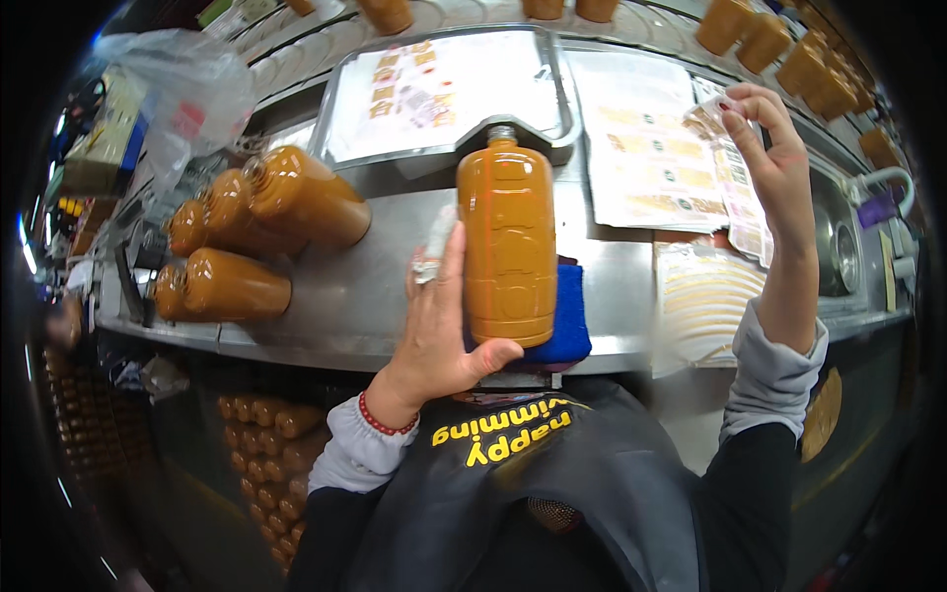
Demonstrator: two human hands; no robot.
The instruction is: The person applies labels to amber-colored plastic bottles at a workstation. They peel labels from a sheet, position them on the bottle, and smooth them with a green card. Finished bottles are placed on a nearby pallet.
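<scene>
A glossy caramel-brown glass bottle (508, 247) lies on its back on a blue cloth (570, 321), its neck pointing away from me. My left hand (434, 306) holds its left side near the base, the thumb along the bottom edge. One finger of that hand is wrapped in white tape (435, 242). At the far right my right hand (774, 148) is raised over printed decal sheets (651, 148). Its thumb and fingertips pinch a small decal (704, 120), partly hidden behind the fingers.
Several matching bottles (306, 197) lie on the steel table (395, 237) at the left. A metal tray (444, 153) with a wet white sheet and loose decals sits behind. More bottles (829, 74) stand along the far conveyor. A sink (838, 237) is at the right.
</scene>
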